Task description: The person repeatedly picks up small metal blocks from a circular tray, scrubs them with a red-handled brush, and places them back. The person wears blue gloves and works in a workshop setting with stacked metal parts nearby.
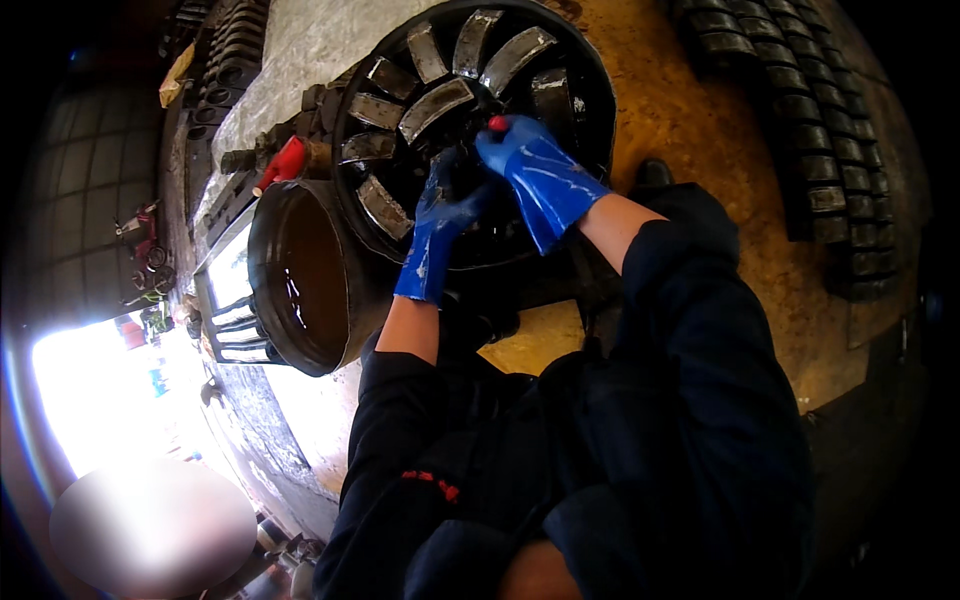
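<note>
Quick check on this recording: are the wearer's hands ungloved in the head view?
No, the left hand and the right hand are both covered by long blue gloves reaching past the wrists.

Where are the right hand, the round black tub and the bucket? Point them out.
Right hand (pixel 524 157): head view, gloved back.
Round black tub (pixel 601 118): head view, right inner wall.
Bucket (pixel 364 280): head view, outer wall.

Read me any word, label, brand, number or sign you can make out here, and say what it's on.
No text can be read.
Dark navy cloth jacket: small red marks, too small and blurred to read.
Blue rubber gloves: pale streaks, no legible lettering.
Curved grey metal blocks in the round black tub: no readable markings.
</note>
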### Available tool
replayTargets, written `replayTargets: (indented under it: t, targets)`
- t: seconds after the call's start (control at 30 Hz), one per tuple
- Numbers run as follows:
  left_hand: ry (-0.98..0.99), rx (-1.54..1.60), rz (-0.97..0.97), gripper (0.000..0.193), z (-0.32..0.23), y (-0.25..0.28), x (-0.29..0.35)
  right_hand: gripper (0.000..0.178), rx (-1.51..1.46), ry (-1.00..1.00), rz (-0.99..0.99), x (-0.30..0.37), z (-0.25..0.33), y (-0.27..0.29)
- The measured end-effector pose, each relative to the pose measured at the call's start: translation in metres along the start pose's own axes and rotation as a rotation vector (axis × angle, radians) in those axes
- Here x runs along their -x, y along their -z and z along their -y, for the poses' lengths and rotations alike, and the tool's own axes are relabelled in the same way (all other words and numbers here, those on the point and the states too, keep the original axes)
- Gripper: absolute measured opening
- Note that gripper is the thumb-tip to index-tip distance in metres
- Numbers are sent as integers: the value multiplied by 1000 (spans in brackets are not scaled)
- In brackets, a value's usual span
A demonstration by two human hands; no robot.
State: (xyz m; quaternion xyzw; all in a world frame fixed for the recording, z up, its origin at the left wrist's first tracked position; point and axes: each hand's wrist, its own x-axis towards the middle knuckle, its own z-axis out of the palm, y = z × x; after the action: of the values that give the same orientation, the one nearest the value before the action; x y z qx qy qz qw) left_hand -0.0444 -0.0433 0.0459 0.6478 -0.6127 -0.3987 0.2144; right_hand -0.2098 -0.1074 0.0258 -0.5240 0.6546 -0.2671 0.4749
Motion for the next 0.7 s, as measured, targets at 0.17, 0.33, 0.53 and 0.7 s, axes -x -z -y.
replayTargets:
  t: [0.17, 0.33, 0.53, 0.7]
  targets:
    - [-19, 143, -112, 75, -6, -22, -9, 51, -128, -88, 180, -36, -38, 11]
    - [8, -47, -20, 68, 13, 1, -9, 39, -500, 0, 388, 6, 22, 48]
    - [-308, -669, 5, 54, -1, -11, -35, 26, 71, 326, 548, -5, 11, 54]
    - [-287, -277, -95, 52, 8, -20, -33, 32, -147, 298, 504, -14, 11, 66]
